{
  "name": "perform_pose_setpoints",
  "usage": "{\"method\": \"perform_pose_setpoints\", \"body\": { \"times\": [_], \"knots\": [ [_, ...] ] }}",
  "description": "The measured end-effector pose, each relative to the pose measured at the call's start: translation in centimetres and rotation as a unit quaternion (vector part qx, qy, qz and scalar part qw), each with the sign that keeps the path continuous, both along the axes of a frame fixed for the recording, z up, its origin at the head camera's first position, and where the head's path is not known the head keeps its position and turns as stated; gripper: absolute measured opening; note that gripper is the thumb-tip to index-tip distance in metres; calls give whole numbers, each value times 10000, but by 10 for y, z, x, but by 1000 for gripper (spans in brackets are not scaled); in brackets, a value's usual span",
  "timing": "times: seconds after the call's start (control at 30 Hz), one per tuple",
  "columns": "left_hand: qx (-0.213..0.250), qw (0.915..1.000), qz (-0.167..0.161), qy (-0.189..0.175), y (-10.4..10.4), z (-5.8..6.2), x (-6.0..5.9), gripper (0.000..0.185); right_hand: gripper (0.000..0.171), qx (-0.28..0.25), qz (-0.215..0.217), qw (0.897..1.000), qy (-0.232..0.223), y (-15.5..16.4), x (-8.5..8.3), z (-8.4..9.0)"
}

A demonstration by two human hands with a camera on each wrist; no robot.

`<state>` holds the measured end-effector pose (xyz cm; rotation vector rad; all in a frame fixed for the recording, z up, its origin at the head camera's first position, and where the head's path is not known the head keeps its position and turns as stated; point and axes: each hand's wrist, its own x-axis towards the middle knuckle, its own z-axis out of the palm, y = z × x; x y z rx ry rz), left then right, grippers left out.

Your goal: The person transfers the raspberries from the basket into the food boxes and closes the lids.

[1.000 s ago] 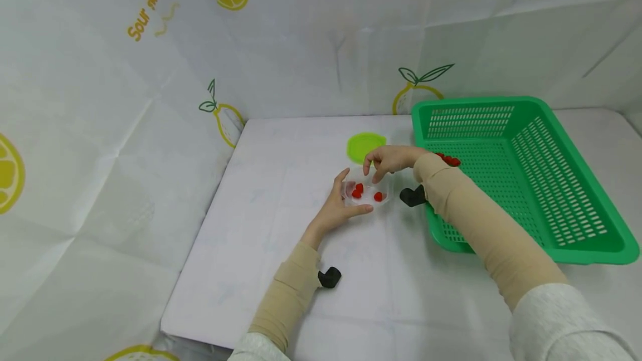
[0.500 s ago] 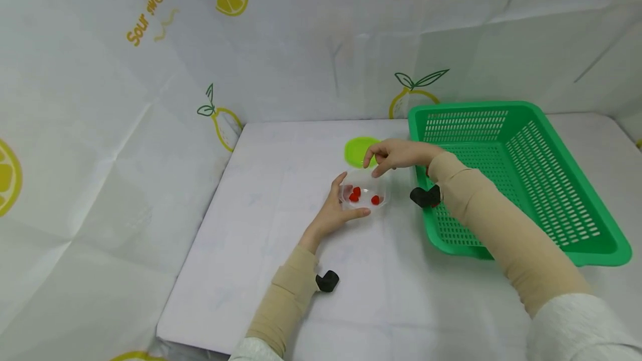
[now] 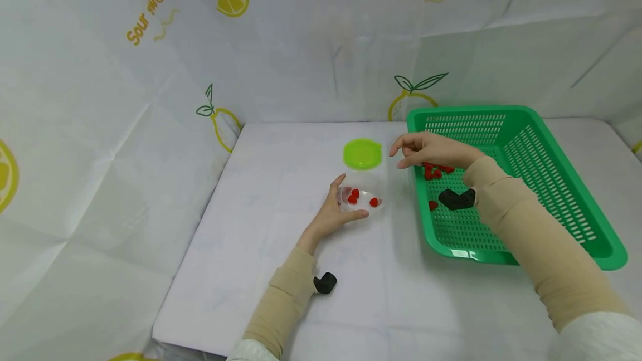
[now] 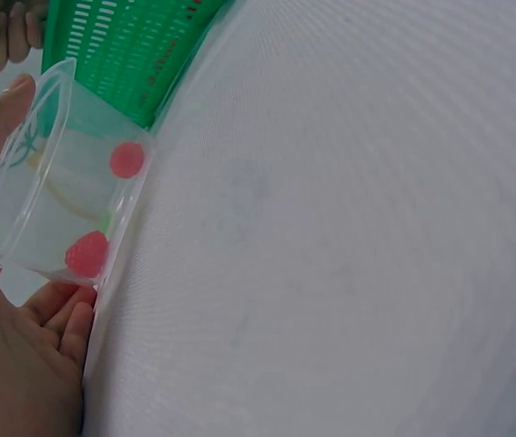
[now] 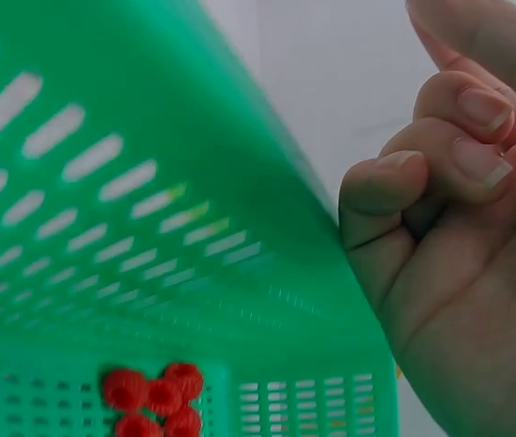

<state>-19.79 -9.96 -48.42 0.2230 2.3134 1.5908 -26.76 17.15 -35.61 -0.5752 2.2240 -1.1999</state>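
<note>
Berries (image 3: 362, 198) sit in a clear tub (image 3: 368, 203) held by the left hand (image 3: 335, 213). The right hand (image 3: 426, 152), loosely curled and holding nothing, hangs over the green basket (image 3: 567, 194).

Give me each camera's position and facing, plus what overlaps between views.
Head: worn on the head, looks forward and down at the table; shows both sleeved arms, the left hand holding the clear cup, the right hand over the green basket.
Left wrist: sits at the left hand, looks along the table at the cup with red berries; palm and fingers show.
Right wrist: sits at the right hand, looks down into the basket; curled fingers show.
Shared: the basket shows in all three views, the cup in head and left wrist.
</note>
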Motion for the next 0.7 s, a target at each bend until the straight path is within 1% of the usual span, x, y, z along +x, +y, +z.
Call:
{"method": "perform_pose_setpoints", "body": {
  "times": [0.17, 0.33, 0.47, 0.53, 0.7],
  "knots": [
    [16, 10000, -13, 53, 0, 1, 2, 102, 30, -277, -72, 9996, -26, 24, 5, -6],
    [17, 9999, -11, 124, 1, 2, 2, 102, 30, -545, -125, 9984, -121, 48, 6, -19],
    [10, 9999, -9, 124, 0, 3, 2, 101, 26, -692, -229, 9971, -219, 65, 6, -30],
    [3, 9999, -10, 116, 0, 3, 2, 101, 28, -688, -382, 9965, -271, 72, 5, -35],
    [-16, 9999, -5, 99, 1, 1, 2, 101, 38, -370, -790, 9955, -372, 85, 2, -45]
  ]
}}
